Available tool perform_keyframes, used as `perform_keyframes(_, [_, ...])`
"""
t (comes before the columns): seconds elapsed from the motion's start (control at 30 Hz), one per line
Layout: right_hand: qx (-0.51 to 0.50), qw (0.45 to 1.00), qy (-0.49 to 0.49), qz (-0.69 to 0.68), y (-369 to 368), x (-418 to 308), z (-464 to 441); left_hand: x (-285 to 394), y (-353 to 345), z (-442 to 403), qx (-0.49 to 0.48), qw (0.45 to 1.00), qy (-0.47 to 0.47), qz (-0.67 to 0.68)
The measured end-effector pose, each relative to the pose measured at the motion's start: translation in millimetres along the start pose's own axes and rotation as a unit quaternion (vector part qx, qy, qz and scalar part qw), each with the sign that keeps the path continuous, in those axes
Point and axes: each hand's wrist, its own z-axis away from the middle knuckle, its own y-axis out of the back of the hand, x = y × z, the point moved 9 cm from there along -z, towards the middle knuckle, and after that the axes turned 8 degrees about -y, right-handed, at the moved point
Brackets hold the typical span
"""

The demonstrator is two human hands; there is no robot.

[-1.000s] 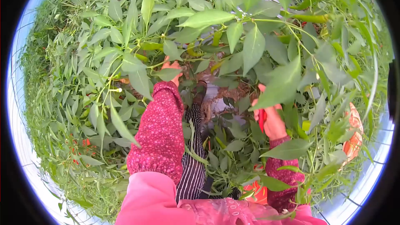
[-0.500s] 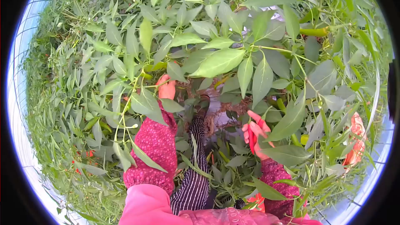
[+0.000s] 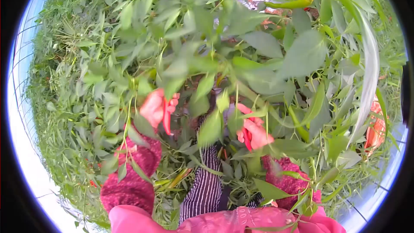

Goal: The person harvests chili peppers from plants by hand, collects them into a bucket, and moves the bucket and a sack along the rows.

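Note:
Among the pepper leaves, my left hand (image 3: 152, 108) is closed on a red chili pepper (image 3: 167, 118) whose tip hangs downward past the fingers. To the right, my right hand (image 3: 255, 133) has its fingers curled around red chili peppers (image 3: 247, 139), partly hidden by the palm; I cannot tell how many. Leafy stems cross in front of both hands, and several leaves there are blurred. A yellow-green pepper (image 3: 293, 2) with a reddish tip hangs from a plant at the upper right. Another green pepper (image 3: 298, 123) hangs right of my right hand.
Dense pepper plants surround me on all sides. A striped trouser leg (image 3: 202, 185) shows below, between my pink sleeves. An orange-red bag or wrapping (image 3: 376, 125) lies among the plants at the far right. A pale plastic strip (image 3: 368, 69) hangs near it.
My left hand has drawn down and back from the foliage, and a red chili pepper now shows in it. My right hand has shifted slightly left, fingers more closed. The leaves have swung.

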Motion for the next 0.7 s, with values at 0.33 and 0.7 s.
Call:
perform_keyframes(0.33, [-0.154,0.980,0.129,0.000,-87.0,8.9,-13.5,-57.4,-89.0,26.5,0.005,0.953,-0.172,-0.248])
perform_keyframes(0.7, [-0.186,0.980,-0.002,-0.071,-21.0,0.8,-39.3,27.5,38.6,1.9,0.125,0.850,-0.245,-0.449])
